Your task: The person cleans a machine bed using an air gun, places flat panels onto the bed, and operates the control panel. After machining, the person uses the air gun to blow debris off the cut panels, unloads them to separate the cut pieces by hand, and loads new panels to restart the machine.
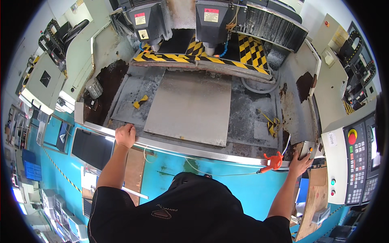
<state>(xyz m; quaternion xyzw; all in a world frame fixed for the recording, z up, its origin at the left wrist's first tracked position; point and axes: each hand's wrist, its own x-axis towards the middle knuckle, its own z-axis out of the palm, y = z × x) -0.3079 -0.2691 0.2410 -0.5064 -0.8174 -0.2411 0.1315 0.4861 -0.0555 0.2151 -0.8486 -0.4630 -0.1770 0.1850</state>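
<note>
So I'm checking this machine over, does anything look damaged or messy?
Yes. Brown, rust-like patches mark the bed's left wall and right wall, and pale swarf lies scattered beside the plate.

We stand in a machine workshop, marked by a large open milling machine with a flat grey metal worktable [190, 107], black-and-yellow hazard-striped guards [202, 58], two dark spindle heads [212, 20], a grey push-button control panel [356, 162] and a turquoise painted floor [227, 182].

grey plate [190, 107], orange air gun [274, 161] (yellow-black hazard stripes [251, 48])
</note>
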